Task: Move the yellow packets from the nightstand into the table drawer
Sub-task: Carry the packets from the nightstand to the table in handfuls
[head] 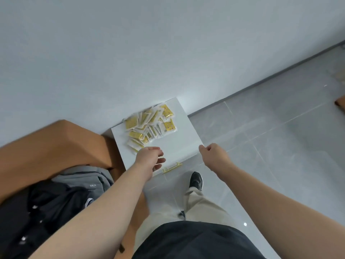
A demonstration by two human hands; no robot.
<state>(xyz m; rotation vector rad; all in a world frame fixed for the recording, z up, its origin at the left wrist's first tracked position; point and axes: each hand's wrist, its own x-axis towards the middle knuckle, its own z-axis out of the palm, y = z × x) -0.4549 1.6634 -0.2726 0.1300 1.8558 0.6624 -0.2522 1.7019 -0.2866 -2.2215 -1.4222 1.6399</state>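
Head view: yellow packets (151, 126) lie piled on the far left of the nightstand (179, 139). Your left hand (149, 157) hovers beside them, fingers loose, holding nothing. Your right hand (212, 152) is curled at the near right corner; I can't tell if it holds anything.

Packets (150, 126) lie heaped on the nightstand (183, 133), toward its back left, against the wall (130, 53).

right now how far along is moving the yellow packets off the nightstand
Done: nothing yet; the yellow packets lie piled on the nightstand. In hand: nothing; the left hand hovers at the pile's near edge, the right hand is curled and empty by the front corner. Left: moving the whole pile.
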